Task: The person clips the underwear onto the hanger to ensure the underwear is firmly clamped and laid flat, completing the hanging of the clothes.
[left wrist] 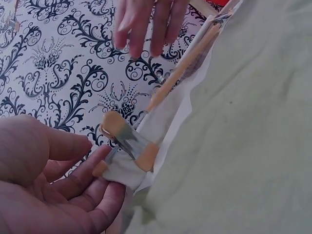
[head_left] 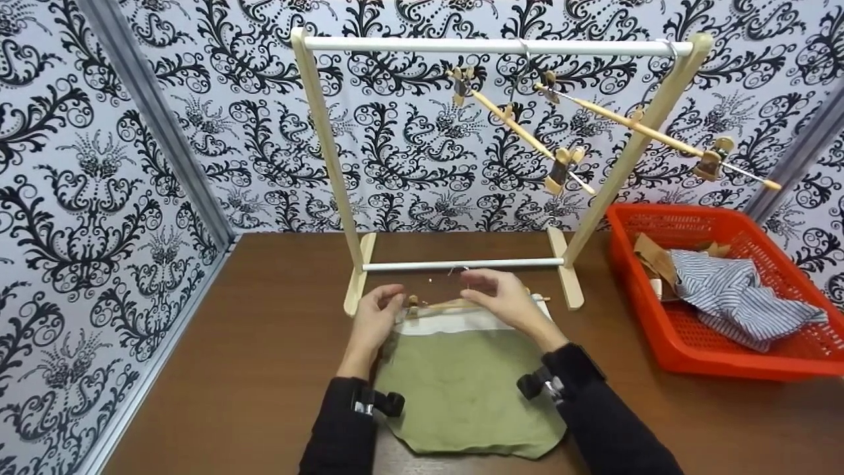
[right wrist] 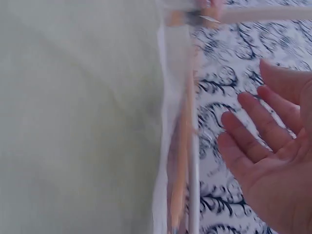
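Note:
A green cloth piece (head_left: 471, 389) with a white band (head_left: 455, 322) along its far edge lies flat on the table. Along that band runs a wooden clip hanger (head_left: 455, 304), its hook pointing toward the rack. At the hanger's left end, a clip (left wrist: 129, 141) bites on the corner of the white band. My left hand (head_left: 377, 316) is beside this clip, its loosely bent fingertips touching the clip and band corner while the thumb stands apart. Over the hanger's middle, my right hand (head_left: 508, 300) hovers with relaxed fingers (right wrist: 256, 129), holding nothing.
A wooden rack with a white top rail (head_left: 422, 45) stands behind the cloth. Two clip hangers hang from it, one at the middle (head_left: 514, 125) and one at the right (head_left: 633, 125). A red basket (head_left: 699, 361) at right holds a striped cloth (head_left: 732, 290) and brown pieces.

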Action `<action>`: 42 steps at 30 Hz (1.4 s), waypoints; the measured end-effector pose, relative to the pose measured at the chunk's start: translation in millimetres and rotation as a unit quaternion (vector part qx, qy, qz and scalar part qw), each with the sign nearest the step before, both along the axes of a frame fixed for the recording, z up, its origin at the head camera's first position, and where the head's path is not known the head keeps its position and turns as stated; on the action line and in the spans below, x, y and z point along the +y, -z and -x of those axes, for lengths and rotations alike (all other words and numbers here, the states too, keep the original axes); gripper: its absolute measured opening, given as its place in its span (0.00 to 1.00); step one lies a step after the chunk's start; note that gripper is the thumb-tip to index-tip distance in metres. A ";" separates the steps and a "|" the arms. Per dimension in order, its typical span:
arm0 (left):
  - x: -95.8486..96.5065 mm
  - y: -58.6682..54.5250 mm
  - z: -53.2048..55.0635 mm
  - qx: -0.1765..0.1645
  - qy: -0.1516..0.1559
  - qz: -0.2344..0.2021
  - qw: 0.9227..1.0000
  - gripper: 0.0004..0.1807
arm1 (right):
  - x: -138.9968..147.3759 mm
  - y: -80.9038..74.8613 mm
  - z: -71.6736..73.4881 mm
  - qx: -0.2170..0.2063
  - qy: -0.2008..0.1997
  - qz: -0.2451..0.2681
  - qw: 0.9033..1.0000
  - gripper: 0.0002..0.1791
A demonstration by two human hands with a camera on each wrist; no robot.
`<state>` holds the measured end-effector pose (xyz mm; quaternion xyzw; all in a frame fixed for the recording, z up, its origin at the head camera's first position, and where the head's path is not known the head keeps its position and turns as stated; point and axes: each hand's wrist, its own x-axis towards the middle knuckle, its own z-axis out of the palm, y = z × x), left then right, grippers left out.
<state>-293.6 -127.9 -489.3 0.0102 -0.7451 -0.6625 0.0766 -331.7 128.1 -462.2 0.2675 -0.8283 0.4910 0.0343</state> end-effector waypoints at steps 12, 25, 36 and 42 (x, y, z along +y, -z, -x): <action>4.3 -4.2 -4.7 0.041 0.014 0.038 0.998 0.14 | 70.9 -4.0 -20.5 -0.031 0.097 0.030 0.994 0.22; 24.2 -22.8 -14.0 0.152 0.011 0.163 0.975 0.10 | 108.6 9.1 -29.7 -0.077 0.151 -0.057 0.984 0.22; 67.1 -32.0 -27.6 0.263 0.070 0.282 0.920 0.09 | 106.5 12.3 -28.8 -0.083 0.173 -0.136 0.972 0.19; 107.6 -34.3 -32.3 0.228 0.146 0.353 0.895 0.12 | 102.3 13.8 -32.0 -0.077 0.175 -0.167 0.967 0.13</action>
